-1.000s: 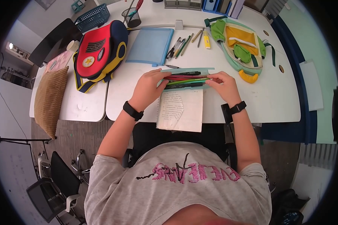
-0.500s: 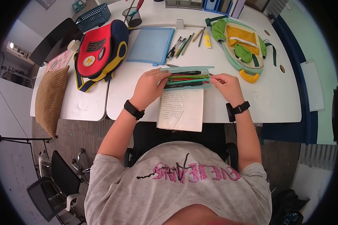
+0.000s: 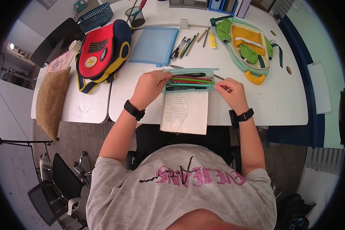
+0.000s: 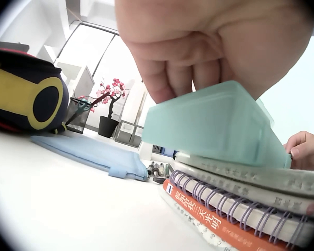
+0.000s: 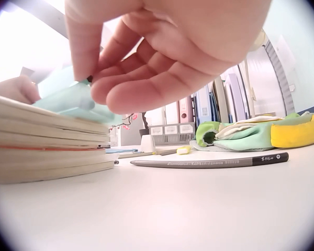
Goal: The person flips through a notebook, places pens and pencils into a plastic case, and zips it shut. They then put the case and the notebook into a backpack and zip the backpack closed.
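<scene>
Pencil case point(image 4: 193, 125) looked light, stiff; left hand point(image 3: 148, 84) gripped its end, seemingly the best hold; right hand point(image 3: 234, 93) pinched a pen point(image 5: 89, 79).

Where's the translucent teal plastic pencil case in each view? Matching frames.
Head: translucent teal plastic pencil case, just above centre.
Left wrist: pencil case around centre, beneath the left hand.
Right wrist: pencil case left of centre, partly behind the right hand.
Shared landmark: stack of paper books below it; head shows only the top.

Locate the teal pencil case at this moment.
In the head view, the teal pencil case is just above centre, between the left hand and right hand, over the stacked books.
</scene>
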Demonstrator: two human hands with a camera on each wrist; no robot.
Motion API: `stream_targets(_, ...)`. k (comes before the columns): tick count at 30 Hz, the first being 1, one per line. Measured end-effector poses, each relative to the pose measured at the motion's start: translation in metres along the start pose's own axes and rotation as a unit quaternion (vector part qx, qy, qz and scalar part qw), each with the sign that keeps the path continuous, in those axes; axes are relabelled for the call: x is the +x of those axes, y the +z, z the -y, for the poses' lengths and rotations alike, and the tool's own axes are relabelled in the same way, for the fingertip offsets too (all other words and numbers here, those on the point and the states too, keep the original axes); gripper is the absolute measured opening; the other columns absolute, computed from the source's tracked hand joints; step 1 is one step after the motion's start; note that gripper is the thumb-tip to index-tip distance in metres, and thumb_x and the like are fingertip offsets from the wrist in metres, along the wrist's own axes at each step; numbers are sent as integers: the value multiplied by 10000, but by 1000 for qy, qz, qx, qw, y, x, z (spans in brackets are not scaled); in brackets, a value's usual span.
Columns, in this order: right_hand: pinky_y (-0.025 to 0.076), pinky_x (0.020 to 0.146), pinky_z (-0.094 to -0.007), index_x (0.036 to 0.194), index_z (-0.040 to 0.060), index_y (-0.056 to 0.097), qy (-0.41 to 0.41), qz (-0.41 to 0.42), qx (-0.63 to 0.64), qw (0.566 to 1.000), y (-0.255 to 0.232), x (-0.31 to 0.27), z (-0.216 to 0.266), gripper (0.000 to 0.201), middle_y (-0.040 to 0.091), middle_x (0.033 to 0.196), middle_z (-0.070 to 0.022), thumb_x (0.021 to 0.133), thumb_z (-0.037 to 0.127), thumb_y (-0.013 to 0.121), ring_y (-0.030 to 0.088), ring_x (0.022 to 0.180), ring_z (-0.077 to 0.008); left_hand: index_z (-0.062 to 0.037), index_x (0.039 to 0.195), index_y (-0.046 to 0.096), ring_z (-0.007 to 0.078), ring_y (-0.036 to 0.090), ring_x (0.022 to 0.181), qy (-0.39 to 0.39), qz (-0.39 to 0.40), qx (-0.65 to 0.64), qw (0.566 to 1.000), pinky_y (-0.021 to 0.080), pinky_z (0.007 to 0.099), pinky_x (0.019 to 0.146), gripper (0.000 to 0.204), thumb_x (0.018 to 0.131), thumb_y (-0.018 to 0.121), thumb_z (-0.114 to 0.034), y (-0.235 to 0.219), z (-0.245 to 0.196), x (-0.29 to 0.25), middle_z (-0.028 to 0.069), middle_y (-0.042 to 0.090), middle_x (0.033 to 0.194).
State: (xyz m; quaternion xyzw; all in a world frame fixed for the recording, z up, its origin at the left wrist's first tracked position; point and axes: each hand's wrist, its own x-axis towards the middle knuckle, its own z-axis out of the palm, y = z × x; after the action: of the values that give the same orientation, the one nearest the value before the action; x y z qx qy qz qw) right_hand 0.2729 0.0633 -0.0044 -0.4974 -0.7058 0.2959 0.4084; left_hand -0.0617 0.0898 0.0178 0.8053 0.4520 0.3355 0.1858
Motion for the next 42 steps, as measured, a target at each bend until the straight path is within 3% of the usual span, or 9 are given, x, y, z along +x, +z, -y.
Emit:
stream_targets(5, 517, 636, -254, 946, -1, 755, 7, 6, 1, 1000, 3, -3, 6, 97, 704, 866, -57, 902, 82, 776, 643, 690, -119, -28, 1046, 786, 372, 722, 924, -14, -20, 3, 1000, 589, 402, 902, 183, 885, 705, 3, 3, -7, 0, 178, 753, 965)
stream_targets(14, 518, 661, -250, 980, 6, 698, 16, -16, -1, 1000, -2, -6, 7, 101, 678, 918, -42, 934, 82, 745, 646, 748, -106, -16, 1061, 778, 391, 710, 1059, 121, -24, 89, 988, 574, 433, 908, 188, 881, 722, -17, 6, 1, -4, 157, 776, 1085)
stream_targets(20, 496, 658, -226, 1049, 48, 688, 118, -46, 140, 982, -96, -19, -48, 74, 662, 874, 23, 1003, 105, 702, 606, 748, -57, -38, 1133, 764, 384, 694, 1152, 99, -12, 83, 992, 562, 451, 966, 250, 887, 715, -43, 2, -2, -9, 149, 769, 1116)
stream_targets(22, 483, 649, -218, 1044, 51, 704, 190, -125, 71, 971, -114, -22, -58, 112, 674, 871, 32, 991, 148, 725, 596, 731, -50, -44, 1197, 745, 385, 688, 1159, 36, -4, 20, 999, 561, 437, 956, 318, 881, 718, -46, 0, -6, -8, 161, 760, 1146)
stream_targets(26, 482, 634, -244, 1029, 36, 715, 208, -129, -18, 970, -101, -22, -74, 140, 683, 862, 8, 975, 162, 742, 601, 718, -71, -52, 1242, 733, 384, 694, 1141, 6, 7, -60, 998, 565, 424, 937, 369, 873, 720, -53, -7, -7, -8, 176, 752, 1175)
stream_targets(32, 504, 640, -300, 1006, 0, 727, 82, -89, -229, 966, -69, -15, -61, 163, 696, 848, -73, 918, 131, 769, 613, 699, -153, -62, 1221, 750, 361, 722, 1086, -92, 77, -76, 990, 584, 408, 888, 348, 875, 727, -63, -21, -11, -6, 203, 749, 1174)
stream_targets(36, 496, 664, -265, 995, 11, 749, -17, 35, -34, 999, -35, -4, 4, 99, 706, 926, -69, 925, 82, 748, 604, 711, -154, -56, 1220, 749, 320, 734, 1057, 22, -4, 0, 1000, 578, 378, 843, 337, 884, 757, -74, -6, 3, -10, 173, 764, 1154)
stream_targets(38, 542, 678, -320, 1009, 62, 759, -38, 94, -101, 990, -10, 3, 47, 117, 711, 956, -60, 932, 142, 724, 679, 753, -234, -56, 1244, 740, 290, 745, 1004, 41, -8, 0, 999, 572, 352, 789, 359, 887, 771, -67, -3, 3, -9, 150, 769, 1168)
stream_targets(42, 570, 708, -366, 1014, 94, 760, -181, 3, -206, 962, 25, 27, 32, 111, 710, 1012, -28, 947, 147, 690, 705, 815, -264, -67, 1278, 725, 276, 748, 995, 20, -8, -26, 999, 566, 341, 775, 387, 894, 763, -45, 1, 0, -10, 126, 783, 1128)
